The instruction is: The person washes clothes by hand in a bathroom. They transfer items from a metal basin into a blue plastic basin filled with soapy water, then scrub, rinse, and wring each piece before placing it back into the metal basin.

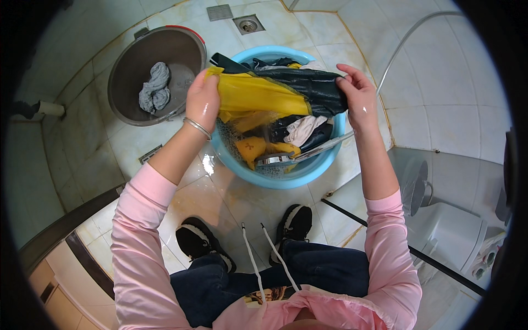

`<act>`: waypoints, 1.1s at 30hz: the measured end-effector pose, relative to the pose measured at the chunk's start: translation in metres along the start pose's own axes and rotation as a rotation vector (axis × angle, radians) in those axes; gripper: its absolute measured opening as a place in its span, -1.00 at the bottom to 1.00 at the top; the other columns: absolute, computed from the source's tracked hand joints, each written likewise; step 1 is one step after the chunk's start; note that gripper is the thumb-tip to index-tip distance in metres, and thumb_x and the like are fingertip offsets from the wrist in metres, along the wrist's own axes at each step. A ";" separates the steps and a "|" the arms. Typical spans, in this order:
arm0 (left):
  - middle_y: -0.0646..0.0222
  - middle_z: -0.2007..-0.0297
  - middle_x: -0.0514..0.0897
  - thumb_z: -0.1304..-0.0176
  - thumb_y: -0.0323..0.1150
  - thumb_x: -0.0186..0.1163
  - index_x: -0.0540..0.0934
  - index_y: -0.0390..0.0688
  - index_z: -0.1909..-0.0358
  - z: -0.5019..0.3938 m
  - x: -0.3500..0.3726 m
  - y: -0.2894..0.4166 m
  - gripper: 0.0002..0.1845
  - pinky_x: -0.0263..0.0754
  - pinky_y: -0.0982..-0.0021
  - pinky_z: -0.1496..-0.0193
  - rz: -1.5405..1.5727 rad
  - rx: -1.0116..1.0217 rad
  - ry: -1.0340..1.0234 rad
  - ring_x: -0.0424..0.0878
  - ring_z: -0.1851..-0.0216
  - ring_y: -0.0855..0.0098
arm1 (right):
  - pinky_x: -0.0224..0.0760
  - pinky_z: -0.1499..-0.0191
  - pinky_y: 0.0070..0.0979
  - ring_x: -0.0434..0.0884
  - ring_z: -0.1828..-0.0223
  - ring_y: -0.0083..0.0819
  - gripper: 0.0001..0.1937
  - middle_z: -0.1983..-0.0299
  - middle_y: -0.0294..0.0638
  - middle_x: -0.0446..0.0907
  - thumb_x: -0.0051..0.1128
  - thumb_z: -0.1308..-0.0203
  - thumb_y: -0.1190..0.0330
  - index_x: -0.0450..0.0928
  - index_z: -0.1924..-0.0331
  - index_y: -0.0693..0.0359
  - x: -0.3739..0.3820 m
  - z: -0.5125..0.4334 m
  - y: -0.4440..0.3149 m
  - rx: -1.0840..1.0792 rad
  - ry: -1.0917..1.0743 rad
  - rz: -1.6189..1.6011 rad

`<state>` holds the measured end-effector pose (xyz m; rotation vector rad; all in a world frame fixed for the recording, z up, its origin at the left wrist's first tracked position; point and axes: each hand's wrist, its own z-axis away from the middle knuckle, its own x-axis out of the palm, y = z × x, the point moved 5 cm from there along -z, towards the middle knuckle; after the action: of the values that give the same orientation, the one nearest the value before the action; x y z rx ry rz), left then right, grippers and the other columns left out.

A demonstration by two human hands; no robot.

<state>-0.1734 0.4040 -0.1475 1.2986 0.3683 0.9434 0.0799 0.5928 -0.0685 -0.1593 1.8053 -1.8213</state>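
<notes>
A wet yellow and dark green garment [264,93] is stretched sideways over a light blue plastic basin [270,183]. My left hand [203,99] grips its yellow end, and my right hand [359,97] pinches its dark end between thumb and fingers. Below it, the basin holds soapy water and more clothes, among them a pale pink cloth [305,130] and a yellow piece [251,149]. A shower head [274,159] rests in the basin near its front rim, its handle slanting over the right edge. Water seems to run near the shower head; the garment hides part of the basin's contents.
A brown-grey bucket [123,88] with a twisted grey cloth [156,88] inside stands at the left. The shower hose [396,53] arches along the right wall. Floor drains [248,25] lie beyond the basin. A dark rail [445,270] and a white toilet [443,231] are at the right.
</notes>
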 end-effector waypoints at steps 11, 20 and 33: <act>0.16 0.14 0.57 -0.23 -0.25 0.20 0.49 -0.27 0.02 -0.008 -0.001 0.024 -0.63 0.41 0.33 -0.07 -0.865 0.305 0.160 0.51 0.04 0.22 | 0.43 0.37 -0.80 0.57 0.44 -0.67 -0.77 0.21 -0.34 0.61 -0.13 -0.45 0.28 0.42 -0.02 0.22 0.033 0.020 -0.007 0.271 -0.476 -0.515; 0.56 0.33 0.53 -0.24 -0.23 0.27 0.51 -0.12 0.22 0.056 0.076 0.014 -0.78 0.42 0.58 0.20 -0.425 -0.075 -0.742 0.49 0.31 0.67 | 0.50 0.01 -0.53 0.61 0.07 -0.49 -0.51 0.02 -0.25 0.57 0.11 -0.22 0.56 0.27 -0.24 0.24 0.075 0.038 -0.030 0.134 -0.552 -0.622; 0.54 0.38 0.54 -0.40 -0.13 0.02 0.50 -0.04 0.16 0.054 0.078 0.020 -0.78 0.44 0.54 0.32 0.323 -0.428 -0.510 0.52 0.35 0.66 | 0.35 0.08 -0.67 0.49 0.18 -0.61 -0.85 0.26 -0.37 0.50 0.20 -0.21 0.42 0.50 0.17 0.16 0.077 0.048 -0.018 -0.163 -0.396 -0.033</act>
<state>-0.0963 0.4281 -0.0929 1.1617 -0.4309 0.8574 0.0326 0.5135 -0.0703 -0.5729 1.6689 -1.5306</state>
